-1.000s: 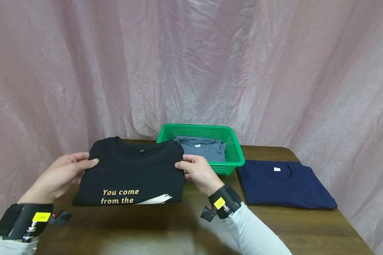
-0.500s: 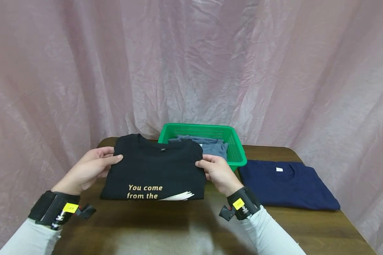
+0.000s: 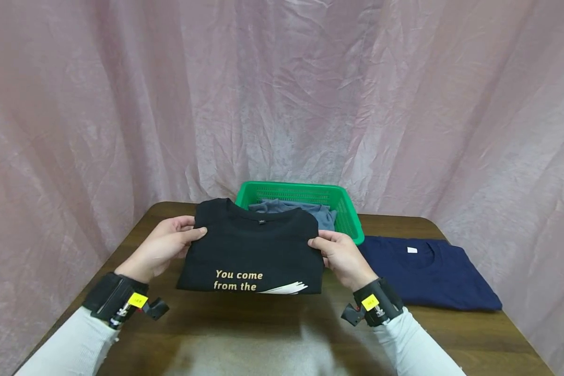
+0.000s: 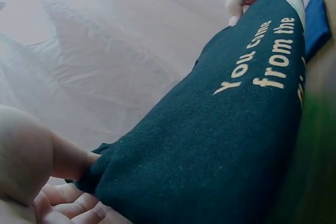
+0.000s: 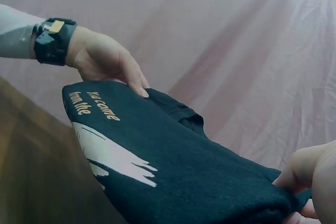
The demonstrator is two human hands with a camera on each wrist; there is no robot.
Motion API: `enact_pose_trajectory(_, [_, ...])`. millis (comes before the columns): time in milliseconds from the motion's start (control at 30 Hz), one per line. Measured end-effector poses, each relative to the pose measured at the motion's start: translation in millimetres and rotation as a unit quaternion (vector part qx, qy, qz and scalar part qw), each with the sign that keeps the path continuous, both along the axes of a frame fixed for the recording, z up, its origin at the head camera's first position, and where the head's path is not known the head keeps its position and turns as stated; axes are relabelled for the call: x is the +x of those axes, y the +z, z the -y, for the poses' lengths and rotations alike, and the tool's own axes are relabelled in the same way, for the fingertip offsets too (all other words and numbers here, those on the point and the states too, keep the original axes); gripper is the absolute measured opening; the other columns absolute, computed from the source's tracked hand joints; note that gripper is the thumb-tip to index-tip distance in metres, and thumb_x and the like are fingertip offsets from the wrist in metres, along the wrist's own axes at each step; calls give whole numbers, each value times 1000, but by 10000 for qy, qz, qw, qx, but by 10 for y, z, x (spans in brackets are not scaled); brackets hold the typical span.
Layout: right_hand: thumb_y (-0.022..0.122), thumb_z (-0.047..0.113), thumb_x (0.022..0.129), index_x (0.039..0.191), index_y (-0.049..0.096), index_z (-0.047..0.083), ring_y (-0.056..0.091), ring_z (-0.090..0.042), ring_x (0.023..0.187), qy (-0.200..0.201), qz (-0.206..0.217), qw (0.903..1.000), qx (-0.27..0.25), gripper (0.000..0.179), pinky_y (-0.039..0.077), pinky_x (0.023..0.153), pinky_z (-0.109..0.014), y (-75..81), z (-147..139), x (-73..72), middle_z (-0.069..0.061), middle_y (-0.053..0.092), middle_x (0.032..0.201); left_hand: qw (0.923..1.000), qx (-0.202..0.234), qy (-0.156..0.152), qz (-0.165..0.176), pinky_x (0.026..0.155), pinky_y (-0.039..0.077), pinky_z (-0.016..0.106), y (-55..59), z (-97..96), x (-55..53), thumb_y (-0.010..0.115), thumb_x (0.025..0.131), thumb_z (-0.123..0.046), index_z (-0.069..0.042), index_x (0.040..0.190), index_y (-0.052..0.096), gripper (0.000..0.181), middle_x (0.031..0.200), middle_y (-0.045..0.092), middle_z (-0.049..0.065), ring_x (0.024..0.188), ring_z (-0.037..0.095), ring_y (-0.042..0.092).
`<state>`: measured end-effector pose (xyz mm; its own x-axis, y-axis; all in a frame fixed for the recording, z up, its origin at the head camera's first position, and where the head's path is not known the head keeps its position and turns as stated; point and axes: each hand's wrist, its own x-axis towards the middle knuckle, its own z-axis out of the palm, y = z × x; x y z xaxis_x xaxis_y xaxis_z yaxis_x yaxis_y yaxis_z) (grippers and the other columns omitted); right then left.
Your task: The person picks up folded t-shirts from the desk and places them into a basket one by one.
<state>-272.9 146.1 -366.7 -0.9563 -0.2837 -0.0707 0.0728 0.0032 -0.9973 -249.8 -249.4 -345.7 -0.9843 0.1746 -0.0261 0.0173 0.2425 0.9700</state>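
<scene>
Black cotton makes up the folded shirt (image 3: 258,250) held up in front of a person, above a wooden table (image 3: 244,324). The left hand (image 3: 162,246) pinches one side edge and the right hand (image 3: 345,257) the other, thumbs on the printed face, so the hands are apart with the cloth spanning between them. Gripping both edges probably stops the fold from sagging or coming undone; the neckline is at the top and the pale lettering reads upright ("You come from the", with a white brush stroke beside it).

Just behind the shirt, toward the back of the table, is a green plastic basket (image 3: 355,224). A grey-blue shirt (image 3: 274,206) lies inside, its lower part hidden. In the head view the black cloth blocks much of the basket's front, so whether the two touch is hard to tell.

To the right, a navy shirt (image 3: 432,274) lies folded flat on the table, partly covered from sight by the right hand and its wrist strap (image 3: 379,302). Pink velvety curtain (image 3: 282,94) hangs behind everything.
</scene>
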Motion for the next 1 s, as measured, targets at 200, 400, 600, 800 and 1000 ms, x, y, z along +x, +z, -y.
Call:
enact_pose_trajectory(200, [66,9,105,133,69,-5,66,-4,73,-84,3,9998,192,32,61,71,-21,-8,-160,-11,8,75,85,10000,79,-18,13,78,64,28,-39,-169,-93,65,111,-20,8,149,53,49,99,77,-6,88,9,73])
enact_pose_trajectory(400, [65,10,106,137,66,-5,69,-4,78,-118,0,9995,300,35,63,74,-24,-1,-305,-48,9,75,91,9998,187,-53,103,79,64,30,-63,-302,-210,65,111,-19,6,149,54,47,103,76,-3,91,12,73])
enact_pose_trajectory(600, [64,12,108,141,65,-5,70,-5,82,-162,-90,9983,551,37,63,76,-26,24,-401,-141,11,76,95,9996,258,-54,108,77,64,28,-74,-401,-342,64,111,-18,5,147,57,44,101,76,-3,88,11,73])
enact_pose_trajectory(800, [63,13,108,148,60,-6,64,-2,73,-242,-167,9960,838,45,57,67,-20,92,-456,-292,13,73,90,9991,419,-36,91,73,61,23,-57,-483,-492,63,111,-16,6,147,56,43,95,75,-7,81,6,70])
enact_pose_trajectory(1000, [63,15,108,154,56,-6,67,-1,79,-378,-140,9936,1054,51,60,74,-21,144,-494,-501,14,74,94,9985,454,-125,280,77,61,23,-20,-559,-657,61,112,-16,5,152,53,46,102,74,-5,85,7,69])
